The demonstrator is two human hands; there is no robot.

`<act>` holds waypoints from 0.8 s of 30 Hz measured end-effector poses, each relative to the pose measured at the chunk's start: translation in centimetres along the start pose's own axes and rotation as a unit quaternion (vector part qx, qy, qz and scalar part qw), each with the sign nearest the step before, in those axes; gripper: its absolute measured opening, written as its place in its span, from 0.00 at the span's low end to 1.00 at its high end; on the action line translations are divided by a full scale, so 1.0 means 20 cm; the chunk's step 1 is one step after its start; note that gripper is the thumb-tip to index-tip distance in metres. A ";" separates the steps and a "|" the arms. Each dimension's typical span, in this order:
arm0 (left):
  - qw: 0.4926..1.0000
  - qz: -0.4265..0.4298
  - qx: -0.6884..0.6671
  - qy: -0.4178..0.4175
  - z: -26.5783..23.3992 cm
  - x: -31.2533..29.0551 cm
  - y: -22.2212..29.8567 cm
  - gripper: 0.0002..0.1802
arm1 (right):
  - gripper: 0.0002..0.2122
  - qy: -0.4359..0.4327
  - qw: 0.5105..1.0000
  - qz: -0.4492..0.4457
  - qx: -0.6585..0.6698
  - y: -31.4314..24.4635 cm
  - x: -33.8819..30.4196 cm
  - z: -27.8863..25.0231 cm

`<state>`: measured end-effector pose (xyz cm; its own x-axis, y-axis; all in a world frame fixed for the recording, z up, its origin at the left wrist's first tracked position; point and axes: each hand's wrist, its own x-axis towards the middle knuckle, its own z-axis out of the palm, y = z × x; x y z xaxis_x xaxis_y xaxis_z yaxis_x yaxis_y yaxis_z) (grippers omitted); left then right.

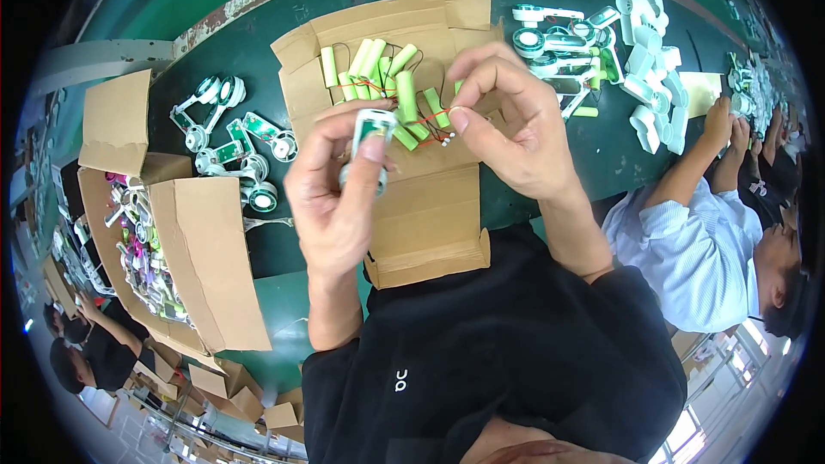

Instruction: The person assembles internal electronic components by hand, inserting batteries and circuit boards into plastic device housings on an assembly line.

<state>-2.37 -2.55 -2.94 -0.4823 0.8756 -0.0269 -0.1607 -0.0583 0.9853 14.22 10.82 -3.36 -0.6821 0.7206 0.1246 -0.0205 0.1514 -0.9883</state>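
Note:
My left hand is closed around a white plastic housing that has a green circuit board in it, my thumb pressed on its face. To its right, my right hand pinches a thin red wire between thumb and forefinger. Both hands are over an unfolded cardboard box. Within it lies a loose pile of light-green cylindrical battery cells with red and black leads. Which cell the pinched wire belongs to, I cannot tell.
White-and-green assemblies lie to the left, beside a large carton full of small coloured parts. More assemblies and white shell pieces cover the right of the green table. A co-worker in a light shirt sits at the right.

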 end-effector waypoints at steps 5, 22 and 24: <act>0.999 -0.013 -0.010 -0.051 0.01 -0.01 -0.02 0.09 | 0.04 0.073 0.993 -0.067 0.058 0.00 0.01 0.04; 0.996 -0.028 -0.070 0.039 0.10 0.01 0.02 0.11 | 0.09 -0.005 0.996 0.065 0.060 -0.04 0.00 0.07; 0.996 -0.032 -0.069 0.042 0.11 0.01 0.02 0.12 | 0.07 -0.001 0.997 0.073 0.024 -0.06 0.00 0.07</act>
<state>-0.60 -1.41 -2.26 -0.5361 0.8372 -0.1082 -0.3069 -0.0739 0.9489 13.12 9.72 -2.22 -0.6817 0.7313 -0.0205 0.0440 0.0130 -0.9989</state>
